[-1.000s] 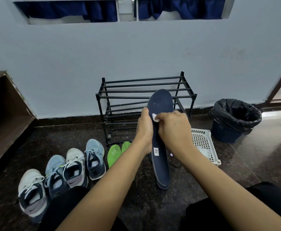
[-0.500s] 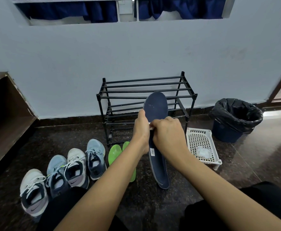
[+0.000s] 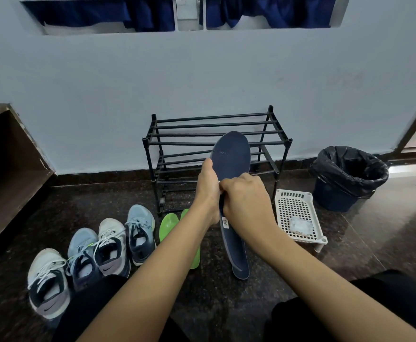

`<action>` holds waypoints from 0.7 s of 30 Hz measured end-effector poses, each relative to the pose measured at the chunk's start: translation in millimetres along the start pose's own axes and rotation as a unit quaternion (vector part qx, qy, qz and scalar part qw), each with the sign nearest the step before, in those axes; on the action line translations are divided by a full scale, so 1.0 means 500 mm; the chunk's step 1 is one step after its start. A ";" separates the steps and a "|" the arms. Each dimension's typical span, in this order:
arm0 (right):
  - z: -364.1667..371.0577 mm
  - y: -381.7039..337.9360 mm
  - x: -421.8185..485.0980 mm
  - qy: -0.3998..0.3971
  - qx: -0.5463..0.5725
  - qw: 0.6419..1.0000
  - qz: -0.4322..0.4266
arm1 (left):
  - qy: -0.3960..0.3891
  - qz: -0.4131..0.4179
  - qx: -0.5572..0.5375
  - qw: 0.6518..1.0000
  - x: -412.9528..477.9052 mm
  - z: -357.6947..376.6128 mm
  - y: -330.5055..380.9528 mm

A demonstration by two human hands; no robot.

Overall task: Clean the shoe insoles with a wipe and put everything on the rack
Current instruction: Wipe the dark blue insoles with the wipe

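At frame centre we hold the navy insole [image 3: 231,154] upright: left hand [image 3: 208,191] gripping its edge, right hand [image 3: 247,206] curled against its middle, seemingly pinching a mostly hidden wipe [image 3: 219,182].

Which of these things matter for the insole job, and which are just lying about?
Job: navy insole, held in left hand and right hand; green insoles; four shoes; black rack.
Lying about: lined bin; white basket; wooden shelf.

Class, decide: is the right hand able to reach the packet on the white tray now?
Likely yes, once freed: the right hand grips the navy insole, but the packet lies uncovered on the white tray beside it.
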State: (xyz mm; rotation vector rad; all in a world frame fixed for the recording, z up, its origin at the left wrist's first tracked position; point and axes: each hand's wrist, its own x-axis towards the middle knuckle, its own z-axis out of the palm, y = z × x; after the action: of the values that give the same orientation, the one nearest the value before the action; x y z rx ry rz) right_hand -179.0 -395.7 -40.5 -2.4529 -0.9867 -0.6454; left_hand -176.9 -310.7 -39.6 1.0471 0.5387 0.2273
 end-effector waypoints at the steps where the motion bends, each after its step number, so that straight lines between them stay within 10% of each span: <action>1: 0.002 0.003 0.002 -0.002 0.007 1.000 0.005 | -0.001 0.001 0.002 1.000 -0.001 0.000 0.001; 9: -0.020 0.047 0.041 0.029 0.039 0.991 0.124 | -0.036 -0.007 0.033 0.999 -0.022 0.018 -0.010; 21: 0.006 0.007 0.007 0.042 0.001 0.999 0.003 | -0.030 0.010 -0.013 0.999 -0.029 -0.001 0.025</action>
State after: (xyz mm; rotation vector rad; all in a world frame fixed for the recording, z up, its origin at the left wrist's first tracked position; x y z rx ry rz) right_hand -173.4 -394.8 -41.8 -2.4042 -0.9457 -0.7388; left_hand -188.5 -310.2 -24.5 1.0305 0.4698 0.2198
